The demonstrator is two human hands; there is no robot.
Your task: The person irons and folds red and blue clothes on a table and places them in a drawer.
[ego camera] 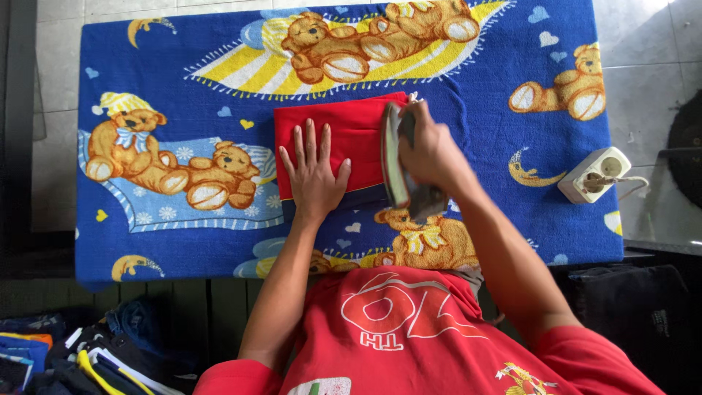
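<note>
Down at the far left, a heap of folded clothes (80, 358) sits low beside the bench, darks with yellow and white trim showing. Up top, the blue teddy-bear blanket (168, 80) covers the bench (629, 252) nearly edge to edge, bears and moons all over it. Moving in to the middle, there's the red folded garment (358, 121) lying flat on the blanket, and the left hand (314, 172) is pressed down on its near left part, palm flat, fingers spread wide, gripping nothing. Just beside it, the right hand (431, 150) is wrapped firmly around the handle of an electric iron (402, 168), which is tipped up on its side at the garment's right edge, with the soleplate facing left toward the spread fingers. Further right, a white power socket block (594, 174) rests near the blanket's right edge with a plug in it, well apart from the iron. Beyond that, pale floor tiles (643, 66).
</note>
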